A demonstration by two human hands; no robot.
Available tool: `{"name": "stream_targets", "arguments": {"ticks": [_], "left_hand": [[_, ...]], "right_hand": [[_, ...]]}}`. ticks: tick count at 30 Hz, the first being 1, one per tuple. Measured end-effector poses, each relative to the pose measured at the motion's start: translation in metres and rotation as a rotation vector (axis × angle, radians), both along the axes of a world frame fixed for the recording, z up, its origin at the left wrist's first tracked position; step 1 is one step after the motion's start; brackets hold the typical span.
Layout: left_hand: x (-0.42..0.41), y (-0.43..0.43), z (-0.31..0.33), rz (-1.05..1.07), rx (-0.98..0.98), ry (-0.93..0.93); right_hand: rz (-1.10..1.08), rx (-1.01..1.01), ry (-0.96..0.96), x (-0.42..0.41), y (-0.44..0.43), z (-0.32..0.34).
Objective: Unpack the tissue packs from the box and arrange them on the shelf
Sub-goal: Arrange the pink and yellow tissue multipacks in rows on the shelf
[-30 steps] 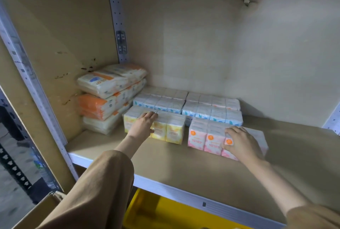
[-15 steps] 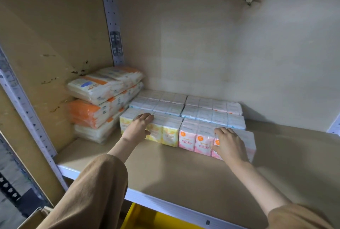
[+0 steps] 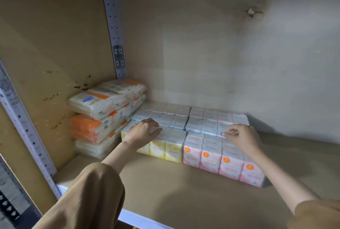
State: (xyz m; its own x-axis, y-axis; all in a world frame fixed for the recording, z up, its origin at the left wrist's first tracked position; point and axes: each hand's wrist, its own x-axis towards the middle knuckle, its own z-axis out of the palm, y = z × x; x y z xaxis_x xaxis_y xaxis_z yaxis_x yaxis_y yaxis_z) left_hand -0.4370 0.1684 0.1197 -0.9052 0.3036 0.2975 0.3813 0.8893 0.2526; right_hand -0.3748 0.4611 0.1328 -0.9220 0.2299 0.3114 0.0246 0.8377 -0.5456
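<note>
left hand (image 3: pixel 145 131) rests with fingers relaxed on the yellow plastic-wrapped tissue pack (image 3: pixel 173 151) on the wooden shelf (image 3: pixel 184 193). right hand (image 3: pixel 243 137) touches the pink plastic-wrapped tissue pack (image 3: pixel 211 157) with curled fingers; pinching or not, cannot tell.

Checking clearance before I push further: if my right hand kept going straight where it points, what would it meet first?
Most likely the blue tissue packs, just behind the pink packs where the right hand rests; its fingertips seem at them, though depth is unclear.

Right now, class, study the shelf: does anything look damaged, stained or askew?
Yes: dark stains mark the left side panel beside the large packs, whose stack slumps unevenly. The back wall has a discoloured patch around a metal fitting. The small tissue packs sit in neat rows.
</note>
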Motion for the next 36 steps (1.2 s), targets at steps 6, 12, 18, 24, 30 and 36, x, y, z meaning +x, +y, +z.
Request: {"name": "stream_targets", "arguments": {"ticks": [6, 12, 18, 24, 30, 36], "left_hand": [[-0.040, 0.040, 0.005, 0.029, 0.110, -0.046], [-0.055, 0.034, -0.005, 0.104, 0.068, -0.110], [-0.061, 0.028, -0.004, 0.099, 0.101, -0.122], [-0.035, 0.024, -0.001, -0.086, 0.105, -0.052], [0.002, 0.006, -0.014, -0.329, -0.044, -0.121], [-0.001, 0.006, -0.012, -0.299, -0.092, -0.114]], "right_hand": [[0.003, 0.016, -0.119, -0.031, 0.019, -0.013], [-0.053, 0.039, -0.081, -0.041, 0.012, -0.019], [-0.013, 0.051, -0.058, -0.045, 0.007, -0.022], [0.073, 0.098, 0.033, -0.017, 0.008, -0.013], [0.362, 0.278, -0.162, 0.028, 0.000, -0.018], [0.322, 0.357, -0.079, 0.024, -0.013, -0.021]]}}
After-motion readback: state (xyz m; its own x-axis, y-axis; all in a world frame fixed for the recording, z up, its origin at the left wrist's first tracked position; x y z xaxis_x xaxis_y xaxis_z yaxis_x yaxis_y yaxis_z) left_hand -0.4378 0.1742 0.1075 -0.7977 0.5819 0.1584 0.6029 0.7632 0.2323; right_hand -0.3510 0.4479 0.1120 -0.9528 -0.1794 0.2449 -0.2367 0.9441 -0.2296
